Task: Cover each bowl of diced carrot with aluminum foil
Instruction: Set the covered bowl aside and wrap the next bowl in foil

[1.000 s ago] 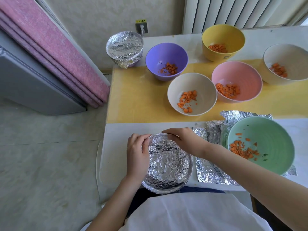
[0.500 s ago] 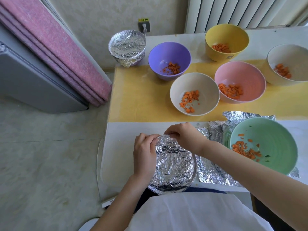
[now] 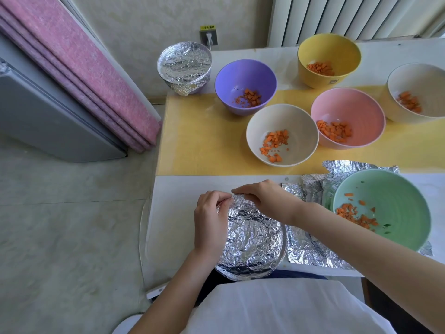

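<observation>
A foil-covered bowl point(image 3: 252, 239) sits at the table's near edge in front of me. My left hand point(image 3: 210, 218) curls over its left rim and pinches the foil at the far edge. My right hand point(image 3: 267, 198) grips the foil along the far rim beside it. A green bowl of diced carrot point(image 3: 380, 208) stands to the right on crumpled foil sheets point(image 3: 310, 251). Uncovered purple point(image 3: 245, 85), beige point(image 3: 281, 133), pink point(image 3: 346, 116), yellow point(image 3: 328, 59) and cream point(image 3: 416, 92) bowls hold carrot. Another foil-covered bowl point(image 3: 184, 65) sits at the far left corner.
A yellow mat point(image 3: 199, 138) covers the middle of the white table point(image 3: 173, 201). Left of the table are a folded pink mat point(image 3: 79, 68) and a grey appliance point(image 3: 48, 124) on the floor. A radiator point(image 3: 337, 15) and wall socket point(image 3: 208, 36) stand behind.
Both hands have crept along the foil rim toward the far edge and now meet there. The view has shifted slightly.
</observation>
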The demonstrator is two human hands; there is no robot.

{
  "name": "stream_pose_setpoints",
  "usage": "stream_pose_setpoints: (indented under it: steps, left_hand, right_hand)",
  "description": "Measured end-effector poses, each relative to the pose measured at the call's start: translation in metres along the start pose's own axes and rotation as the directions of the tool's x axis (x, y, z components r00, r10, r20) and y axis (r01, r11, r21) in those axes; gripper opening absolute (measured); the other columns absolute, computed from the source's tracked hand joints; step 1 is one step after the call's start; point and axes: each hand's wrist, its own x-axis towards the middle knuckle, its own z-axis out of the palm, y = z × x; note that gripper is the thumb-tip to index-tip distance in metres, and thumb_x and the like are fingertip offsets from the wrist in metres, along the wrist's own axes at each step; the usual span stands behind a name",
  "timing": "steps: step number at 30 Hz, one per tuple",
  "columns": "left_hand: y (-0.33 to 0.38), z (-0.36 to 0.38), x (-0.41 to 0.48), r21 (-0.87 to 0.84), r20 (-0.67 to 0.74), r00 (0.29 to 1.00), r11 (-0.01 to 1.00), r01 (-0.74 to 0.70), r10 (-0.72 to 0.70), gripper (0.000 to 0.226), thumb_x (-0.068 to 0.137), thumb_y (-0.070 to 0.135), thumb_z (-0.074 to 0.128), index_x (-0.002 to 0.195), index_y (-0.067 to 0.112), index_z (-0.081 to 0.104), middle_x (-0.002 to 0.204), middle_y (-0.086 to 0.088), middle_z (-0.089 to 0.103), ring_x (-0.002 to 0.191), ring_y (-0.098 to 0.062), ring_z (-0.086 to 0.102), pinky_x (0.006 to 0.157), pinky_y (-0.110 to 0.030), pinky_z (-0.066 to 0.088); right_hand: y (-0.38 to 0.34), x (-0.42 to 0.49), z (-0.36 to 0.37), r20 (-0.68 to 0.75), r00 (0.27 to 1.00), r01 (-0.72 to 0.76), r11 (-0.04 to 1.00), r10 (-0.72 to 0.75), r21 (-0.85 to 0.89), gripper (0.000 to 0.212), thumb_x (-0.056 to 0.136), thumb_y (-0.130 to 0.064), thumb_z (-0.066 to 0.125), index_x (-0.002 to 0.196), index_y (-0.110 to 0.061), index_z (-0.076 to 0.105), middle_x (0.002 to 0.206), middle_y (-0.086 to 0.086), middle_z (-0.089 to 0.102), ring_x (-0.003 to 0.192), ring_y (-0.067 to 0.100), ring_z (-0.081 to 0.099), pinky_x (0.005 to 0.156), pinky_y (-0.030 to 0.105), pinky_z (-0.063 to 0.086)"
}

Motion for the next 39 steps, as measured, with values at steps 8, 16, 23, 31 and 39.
stream_pose_setpoints:
  steps: [8, 16, 23, 31, 39]
  left_hand:
    - [0.002, 0.002, -0.001, 0.001, 0.001, 1.0, 1.0, -0.018, 0.018, 0.009, 0.08, 0.002, 0.069, 0.082, 0.011, 0.066, 0.077, 0.013, 0.054, 0.08, -0.017, 0.057, 0.071, -0.022, 0.045]
    - [-0.001, 0.002, -0.001, -0.007, -0.001, 1.0, 1.0, 0.005, -0.005, 0.01, 0.08, 0.002, 0.069, 0.082, 0.011, 0.065, 0.078, 0.01, 0.057, 0.08, -0.016, 0.057, 0.071, -0.022, 0.044]
    - [-0.009, -0.003, -0.005, 0.064, -0.016, 1.0, 0.998, 0.016, -0.015, 0.006, 0.087, 0.008, 0.061, 0.09, 0.013, 0.058, 0.086, 0.006, 0.054, 0.086, -0.014, 0.05, 0.075, -0.024, 0.04]
    - [-0.012, -0.005, 0.001, 0.079, 0.1, 0.995, 0.997, 0.019, -0.027, 0.009, 0.09, 0.005, 0.057, 0.089, 0.008, 0.064, 0.088, 0.007, 0.051, 0.083, -0.009, 0.049, 0.072, -0.017, 0.037]
    - [-0.006, -0.006, 0.002, 0.06, 0.118, 0.992, 0.997, 0.047, -0.053, 0.009, 0.09, 0.006, 0.058, 0.092, 0.009, 0.066, 0.066, 0.009, 0.058, 0.053, 0.0, 0.049, 0.053, -0.005, 0.03]
  right_hand:
    - [0.006, 0.003, 0.006, 0.042, 0.999, -0.017, 0.999, 0.019, -0.049, 0.049, 0.085, 0.01, 0.046, 0.118, -0.022, 0.062, 0.099, 0.004, 0.07, 0.09, 0.023, 0.064, 0.076, 0.044, 0.052]
    - [0.0, 0.008, 0.001, 0.134, 0.991, -0.003, 1.0, 0.005, -0.017, 0.063, 0.079, 0.019, 0.038, 0.128, -0.017, 0.056, 0.12, 0.004, 0.064, 0.107, 0.018, 0.059, 0.088, 0.024, 0.045]
    - [-0.004, -0.003, 0.001, 0.003, 0.999, -0.052, 0.99, 0.052, 0.134, 0.028, 0.099, -0.015, 0.044, 0.122, -0.012, 0.06, 0.118, 0.002, 0.065, 0.107, 0.019, 0.059, 0.087, 0.021, 0.039]
    - [-0.004, -0.009, 0.01, -0.122, 0.991, -0.044, 0.993, 0.058, 0.113, 0.029, 0.094, -0.003, 0.049, 0.115, -0.013, 0.065, 0.107, 0.004, 0.07, 0.098, 0.022, 0.064, 0.084, 0.032, 0.047]
    - [-0.015, -0.006, 0.008, 0.007, 1.0, -0.007, 0.986, 0.008, -0.164, 0.059, 0.08, 0.012, 0.038, 0.132, -0.015, 0.046, 0.12, 0.004, 0.06, 0.093, 0.022, 0.06, 0.066, 0.027, 0.04]
